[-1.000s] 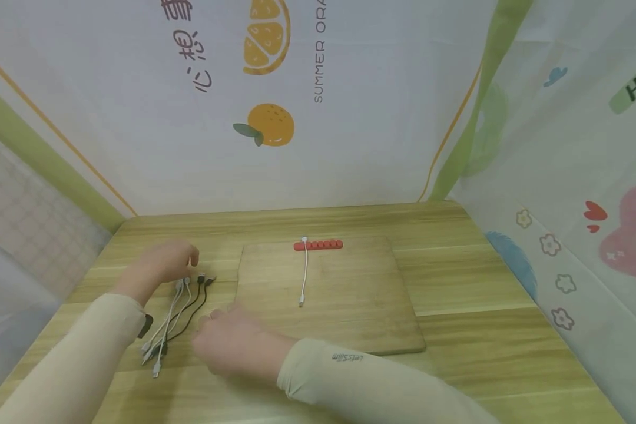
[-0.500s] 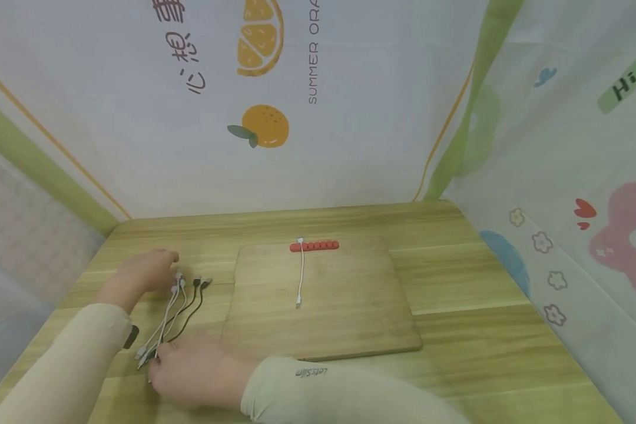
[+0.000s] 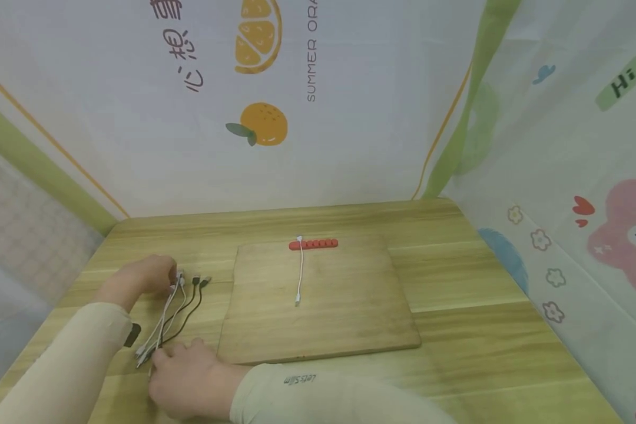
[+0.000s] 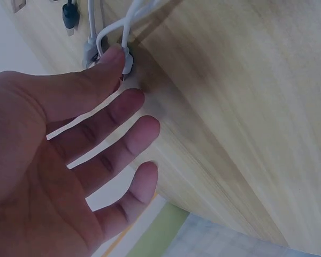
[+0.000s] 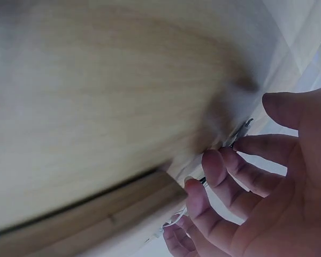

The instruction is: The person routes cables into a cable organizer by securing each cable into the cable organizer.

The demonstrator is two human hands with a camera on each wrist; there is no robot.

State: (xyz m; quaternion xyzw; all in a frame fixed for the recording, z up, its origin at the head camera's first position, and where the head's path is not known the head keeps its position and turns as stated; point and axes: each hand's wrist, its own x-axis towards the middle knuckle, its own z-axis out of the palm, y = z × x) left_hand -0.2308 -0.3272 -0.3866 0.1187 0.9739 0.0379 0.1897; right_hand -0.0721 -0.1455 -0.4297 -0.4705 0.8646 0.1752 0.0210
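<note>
A bunch of short white cables and black cables lies on the table at left. My left hand is at their far ends. In the left wrist view, its thumb and index finger pinch a white cable's plug; the other fingers are spread. Beside the bunch's near ends is my right hand, its fingertips at the plugs there. In the right wrist view, that hand's fingers are loosely bent, with the thumb apart. A single white cable sits across a red cable holder.
A wooden board bears the single cable and the red holder near its far edge. Its near left corner is close to my right hand. Printed cloth hangs behind the wooden table and along its sides.
My right hand has moved left and nearer, from beside the board to the cables' near ends. The left hand has shifted slightly left and down onto the far plugs. The view has turned slightly.
</note>
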